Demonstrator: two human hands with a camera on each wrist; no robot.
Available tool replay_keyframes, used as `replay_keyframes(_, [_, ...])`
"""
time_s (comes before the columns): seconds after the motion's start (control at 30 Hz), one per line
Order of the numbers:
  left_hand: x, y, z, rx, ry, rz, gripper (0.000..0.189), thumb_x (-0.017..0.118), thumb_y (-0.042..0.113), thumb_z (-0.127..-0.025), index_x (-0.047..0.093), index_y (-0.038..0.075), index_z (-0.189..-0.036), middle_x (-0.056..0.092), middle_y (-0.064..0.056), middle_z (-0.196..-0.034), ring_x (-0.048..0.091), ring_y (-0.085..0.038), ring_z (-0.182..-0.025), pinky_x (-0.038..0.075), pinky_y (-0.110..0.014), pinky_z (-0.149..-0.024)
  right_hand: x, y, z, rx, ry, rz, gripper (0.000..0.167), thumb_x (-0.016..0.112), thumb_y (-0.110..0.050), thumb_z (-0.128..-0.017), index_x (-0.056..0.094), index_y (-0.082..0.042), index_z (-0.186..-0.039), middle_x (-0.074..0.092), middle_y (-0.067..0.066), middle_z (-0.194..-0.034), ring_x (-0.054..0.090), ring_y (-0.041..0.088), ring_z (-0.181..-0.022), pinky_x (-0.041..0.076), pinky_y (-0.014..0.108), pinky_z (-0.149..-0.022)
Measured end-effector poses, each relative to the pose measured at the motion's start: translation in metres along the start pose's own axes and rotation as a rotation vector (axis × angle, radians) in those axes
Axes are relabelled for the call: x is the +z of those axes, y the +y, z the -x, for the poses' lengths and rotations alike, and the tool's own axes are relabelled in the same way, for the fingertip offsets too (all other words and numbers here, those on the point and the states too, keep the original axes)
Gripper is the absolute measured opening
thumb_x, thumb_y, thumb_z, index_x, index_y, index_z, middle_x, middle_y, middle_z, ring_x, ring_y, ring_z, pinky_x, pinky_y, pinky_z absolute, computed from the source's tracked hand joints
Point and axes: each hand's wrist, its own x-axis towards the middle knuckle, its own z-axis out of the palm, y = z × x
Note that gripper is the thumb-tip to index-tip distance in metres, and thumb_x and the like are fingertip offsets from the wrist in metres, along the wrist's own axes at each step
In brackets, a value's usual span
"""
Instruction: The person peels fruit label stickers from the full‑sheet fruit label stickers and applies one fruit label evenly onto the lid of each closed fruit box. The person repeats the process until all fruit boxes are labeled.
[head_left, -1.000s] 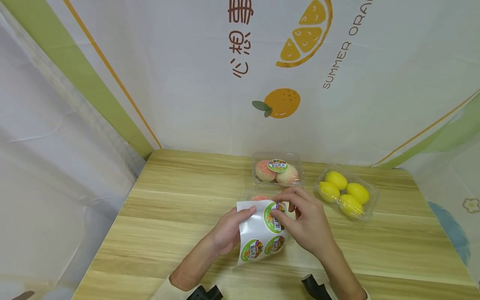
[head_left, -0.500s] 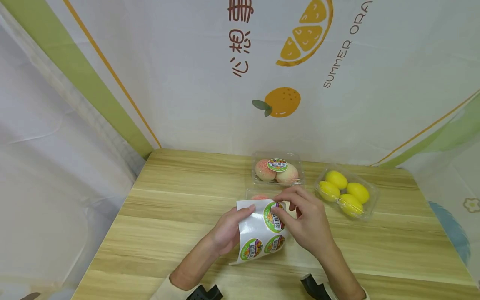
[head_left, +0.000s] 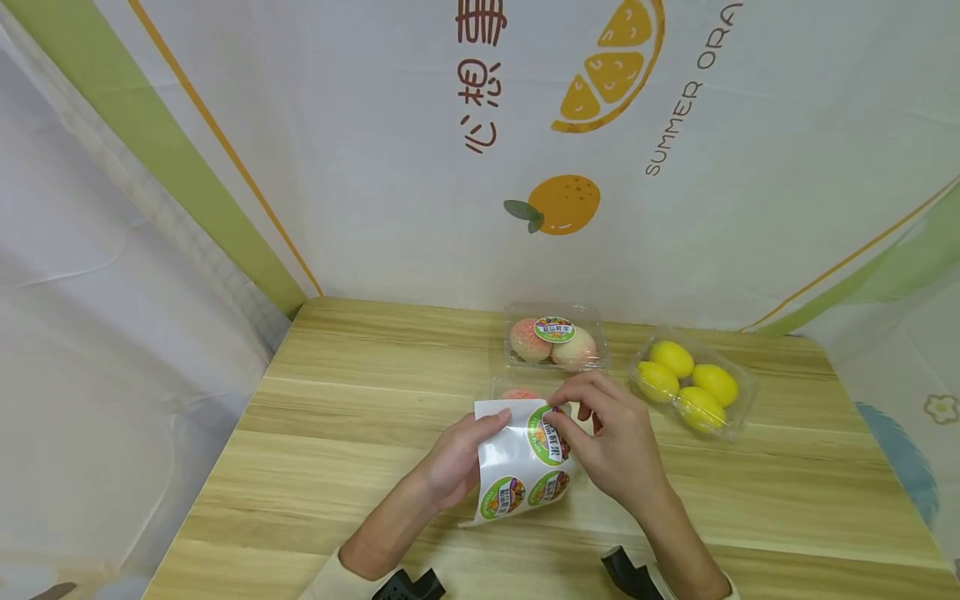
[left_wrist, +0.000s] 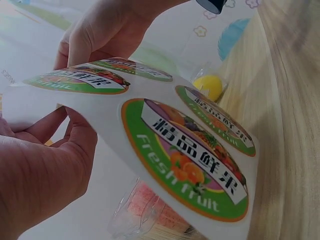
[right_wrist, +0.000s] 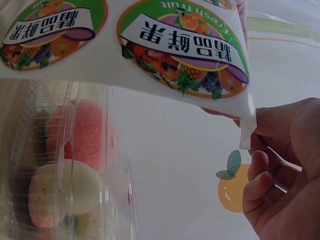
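Note:
A white sheet of round green-rimmed fruit stickers (head_left: pixel 495 460) is held up above the table, its lower part curving away. My left hand (head_left: pixel 453 463) grips its left edge, thumb on the face and fingers behind. With thumb and forefinger my right hand (head_left: pixel 619 442) pinches the top right edge, over the upper right sticker (head_left: pixel 542 435). In the right wrist view a small strip of the white backing (right_wrist: pixel 247 133) bends down at those fingertips. Beyond the sheet, and mostly hidden by it in the head view, stands a clear box of peaches (right_wrist: pixel 65 195).
A second clear box with peaches (head_left: pixel 576 348) stands at the table's back, an oval label (head_left: pixel 555 330) on its lid. Right of it lies a clear box of lemons (head_left: pixel 701 408). A printed white curtain (head_left: pixel 390 183) hangs along the table's (head_left: pixel 337 400) back edge.
The sheet's lower edge has shifted slightly up and its lower left corner curls outward a little. Both hands keep nearly the same place and hold.

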Motion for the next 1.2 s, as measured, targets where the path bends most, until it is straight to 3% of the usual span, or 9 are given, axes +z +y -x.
replay_keyframes(0.2, [0.0001, 0.0004, 0.0003, -0.002, 0.013, 0.007, 0.051, 0.041, 0.032, -0.116, 0.052, -0.010, -0.142, 0.074, -0.002, -0.115, 0.071, -0.015, -0.106, 0.057, -0.034, -0.095, 0.0006, -0.0002, -0.0010, -0.012, 0.001, 0.008, 0.034, 0.096, 0.008, -0.078, 0.078, -0.016, -0.094, 0.073, -0.008, -0.099, 0.058, 0.016, -0.069, 0.043, 0.017, -0.062])
replay_keyframes(0.47, [-0.0006, -0.0002, -0.0020, 0.007, -0.004, 0.001, 0.059, 0.039, 0.035, -0.117, 0.051, -0.015, -0.146, 0.076, -0.013, -0.123, 0.073, -0.018, -0.107, 0.058, -0.037, -0.095, 0.0010, 0.0011, -0.0009, -0.028, 0.001, 0.020, 0.035, 0.094, 0.011, -0.078, 0.077, -0.017, -0.090, 0.073, -0.009, -0.098, 0.057, 0.011, -0.071, 0.043, 0.016, -0.063])
replay_keyframes(0.93, [0.0006, 0.0031, -0.0007, -0.018, 0.040, -0.024, 0.055, 0.040, 0.034, -0.116, 0.054, -0.013, -0.140, 0.076, -0.014, -0.119, 0.073, -0.018, -0.106, 0.059, -0.036, -0.094, 0.0013, 0.0019, 0.0014, -0.039, -0.021, 0.057, 0.036, 0.092, 0.013, -0.079, 0.075, -0.017, -0.092, 0.071, -0.011, -0.092, 0.054, 0.010, -0.072, 0.042, 0.015, -0.063])
replay_keyframes(1.2, [-0.0008, 0.0031, -0.0006, -0.013, 0.047, -0.022, 0.049, 0.041, 0.032, -0.116, 0.062, -0.010, -0.129, 0.078, -0.012, -0.111, 0.075, -0.016, -0.097, 0.060, -0.033, -0.086, 0.0002, 0.0038, 0.0014, -0.046, -0.057, 0.039, 0.030, 0.089, 0.007, -0.085, 0.079, -0.015, -0.101, 0.071, -0.011, -0.092, 0.056, 0.009, -0.074, 0.044, 0.017, -0.058])
